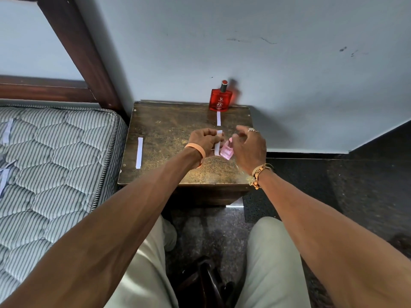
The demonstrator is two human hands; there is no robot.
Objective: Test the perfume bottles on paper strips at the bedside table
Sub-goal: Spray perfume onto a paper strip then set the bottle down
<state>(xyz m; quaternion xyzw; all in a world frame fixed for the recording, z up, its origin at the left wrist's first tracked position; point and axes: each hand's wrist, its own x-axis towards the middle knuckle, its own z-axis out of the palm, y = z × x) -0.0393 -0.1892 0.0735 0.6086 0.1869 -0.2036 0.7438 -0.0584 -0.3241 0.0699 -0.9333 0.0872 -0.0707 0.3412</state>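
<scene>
A small pink perfume bottle (227, 151) is tilted just above the bedside table (169, 130); my right hand (249, 147) holds it from the right, fingers curled over its top. My left hand (203, 140) pinches a white paper strip (219, 142) upright right beside the bottle. A red perfume bottle (220, 100) with a dark cap stands at the table's back edge against the wall. A second white strip (218, 118) lies flat in front of it. A third, longer strip (139, 152) lies near the table's left edge.
A striped mattress (55, 163) with a wooden bed frame (73, 52) adjoins the table on the left, and pale strips (7, 131) lie on it. The wall runs directly behind the table. Dark floor (322, 185) stretches to the right; my legs are below the table's front edge.
</scene>
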